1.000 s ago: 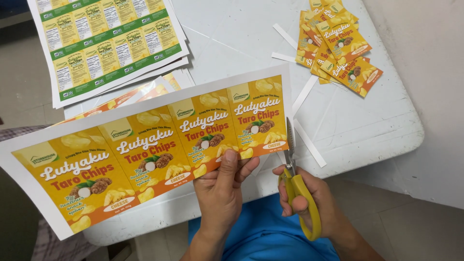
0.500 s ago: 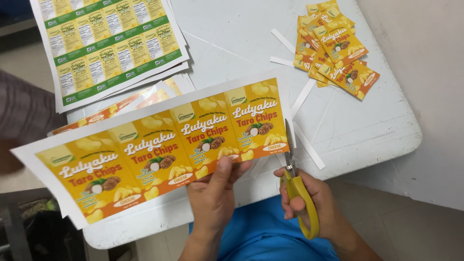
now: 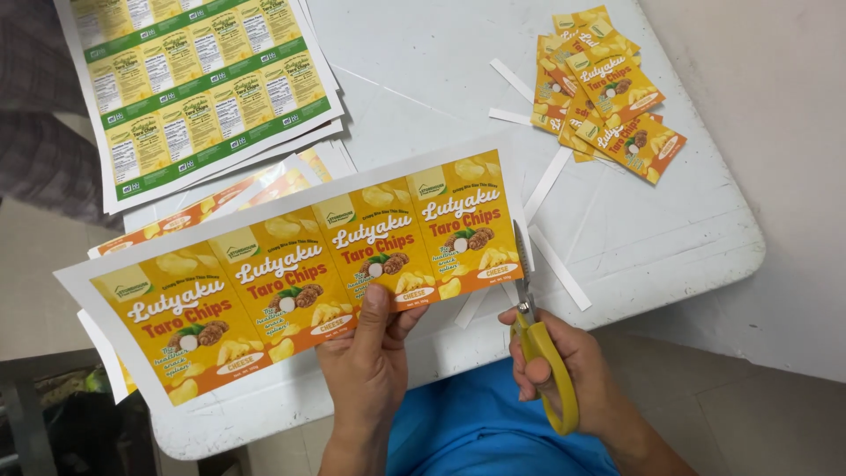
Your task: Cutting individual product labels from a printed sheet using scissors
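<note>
left hand (image 3: 368, 370) pinches with thumb up; right hand (image 3: 564, 366) seems curled, fingers closed.

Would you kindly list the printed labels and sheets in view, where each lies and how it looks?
Label strip: held by the left hand, four orange-yellow rectangular labels in a white border; scissors in the right hand at its right edge.
Cut labels: loose orange-yellow pile, table's far right.
Green-yellow sheet: top left, rows of small panels.
Orange sheets: partly hidden beneath it.
White offcuts: thin strips on the white table.
</note>
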